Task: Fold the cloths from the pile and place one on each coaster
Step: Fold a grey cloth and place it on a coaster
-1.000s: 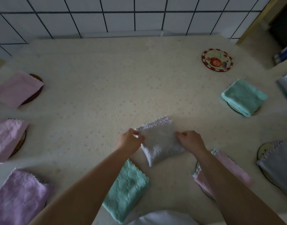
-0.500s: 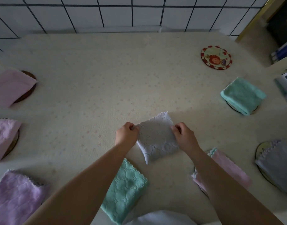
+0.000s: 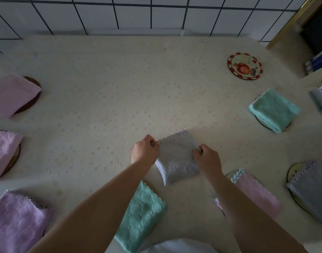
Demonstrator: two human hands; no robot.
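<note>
Folded pale grey textured cloth (image 3: 176,158) at the middle of the cream tablecloth-covered table (image 3: 111,99), pinched at its left edge by the left hand (image 3: 144,152) and at its right edge by the right hand (image 3: 207,158); red-rimmed round picture coaster (image 3: 245,67) lies bare, well apart at far right.

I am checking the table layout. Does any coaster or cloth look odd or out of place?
One thing stands out: the red-rimmed cartoon coaster at the far right lies bare, while the other visible coasters carry folded cloths. Both hands hold the grey cloth at the table's middle, on no coaster.
</note>
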